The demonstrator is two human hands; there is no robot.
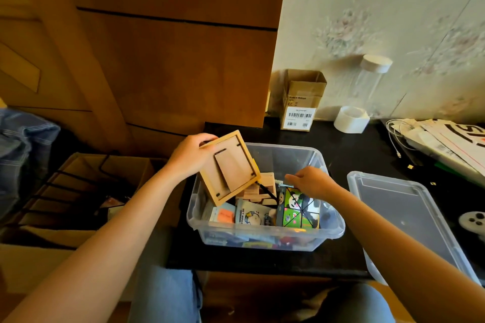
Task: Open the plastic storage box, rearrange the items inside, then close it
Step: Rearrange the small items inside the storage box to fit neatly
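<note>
The clear plastic storage box [328, 231] stands open on the black table, full of small items. My left hand [190, 155] grips a wooden picture frame [228, 168] by its upper left edge and holds it tilted, back side up, over the box's left rim. Inside the box, my right hand [312, 181] pinches the top of a green panda-print box [299, 210] that stands on edge. A pack of wet wipes [253, 215], an orange-labelled card [223, 215] and wooden pieces [266, 186] also lie inside. The box's clear lid [404, 215] lies to the right on the table.
A small cardboard carton [301, 99], a white tape roll [351, 119] and a tall clear jar [370, 81] stand at the back by the wall. Papers and white cables [441, 139] lie at the back right. An open cardboard box [86, 191] sits left of the table.
</note>
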